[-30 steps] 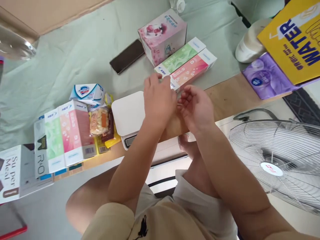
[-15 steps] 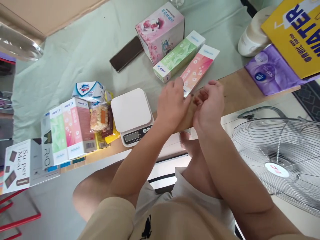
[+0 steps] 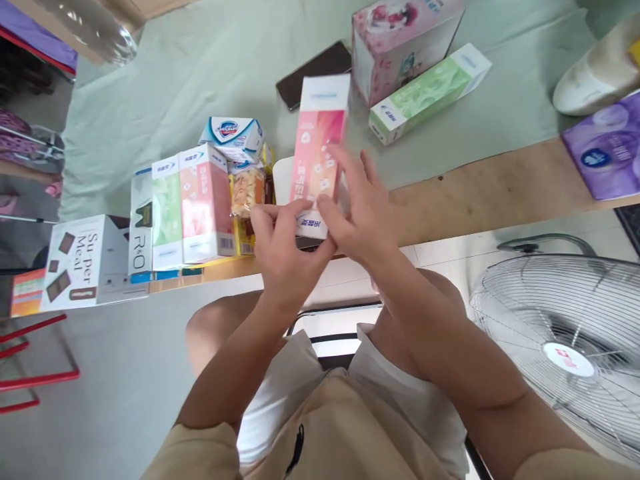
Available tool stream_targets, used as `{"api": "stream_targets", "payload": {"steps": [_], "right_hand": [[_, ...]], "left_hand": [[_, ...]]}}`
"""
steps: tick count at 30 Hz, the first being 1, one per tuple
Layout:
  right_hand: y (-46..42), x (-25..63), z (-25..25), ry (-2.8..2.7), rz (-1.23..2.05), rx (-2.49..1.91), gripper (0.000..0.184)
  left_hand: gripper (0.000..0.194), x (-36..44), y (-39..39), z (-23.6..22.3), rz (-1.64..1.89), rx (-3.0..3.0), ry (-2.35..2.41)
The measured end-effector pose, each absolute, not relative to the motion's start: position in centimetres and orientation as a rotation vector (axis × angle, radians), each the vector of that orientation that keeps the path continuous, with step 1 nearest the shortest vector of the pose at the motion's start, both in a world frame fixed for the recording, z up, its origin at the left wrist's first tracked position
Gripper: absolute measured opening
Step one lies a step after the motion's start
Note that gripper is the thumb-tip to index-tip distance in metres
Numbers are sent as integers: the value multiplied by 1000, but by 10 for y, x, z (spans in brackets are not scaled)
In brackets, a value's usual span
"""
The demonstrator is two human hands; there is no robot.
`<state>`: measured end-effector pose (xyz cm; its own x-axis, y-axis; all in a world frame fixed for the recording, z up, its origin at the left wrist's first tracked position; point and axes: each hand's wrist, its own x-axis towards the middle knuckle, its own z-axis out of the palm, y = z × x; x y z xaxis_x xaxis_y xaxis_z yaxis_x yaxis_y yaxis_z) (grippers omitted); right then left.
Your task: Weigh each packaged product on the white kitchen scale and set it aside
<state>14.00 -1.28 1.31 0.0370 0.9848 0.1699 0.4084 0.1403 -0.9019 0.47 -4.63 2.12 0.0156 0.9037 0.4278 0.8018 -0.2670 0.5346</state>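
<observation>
A long pink-and-white carton (image 3: 320,143) is tilted up in front of me, above the white kitchen scale (image 3: 284,179), which it mostly covers. My left hand (image 3: 289,250) pinches the carton's lower left corner between thumb and fingers. My right hand (image 3: 361,210) grips its lower right side, thumb on the printed face and fingers along the edge. Behind the carton lies a dark phone (image 3: 314,72). A green-and-white carton (image 3: 430,93) rests on the cloth to the right, beside a pink patterned box (image 3: 405,47).
To the left stand a green carton (image 3: 167,213), another pink carton (image 3: 206,207), a soap box (image 3: 233,137), a wrapped snack (image 3: 247,192) and a "Super Meal" box (image 3: 75,263). A purple tissue pack (image 3: 607,150) and a white bottle (image 3: 595,73) are at right. A floor fan (image 3: 565,340) stands below.
The pink carton has been picked up from beside the green one and brought left over the scale, with both hands now on it. My view has shifted too.
</observation>
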Motion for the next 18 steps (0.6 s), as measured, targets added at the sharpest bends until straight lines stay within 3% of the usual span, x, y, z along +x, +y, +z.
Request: {"api": "stream_targets", "payload": {"steps": [4,7,12,18], "right_hand": [[-8,117,4,-1564,827,-1504,66],[-7,119,-2,-1543,786,-1502,58],[-7,136,-8,-1406,604,-1461,44],[-8,134,-14,-1278,612,-1434,46]], "left_hand": [[30,-18,-46,10,991,2053,1880],[35,-24,-47,7,974,2103,1828],[24,-39,-49,9,1233,2294,1483],[18,-55,-49,12,1368,2168,1427]]}}
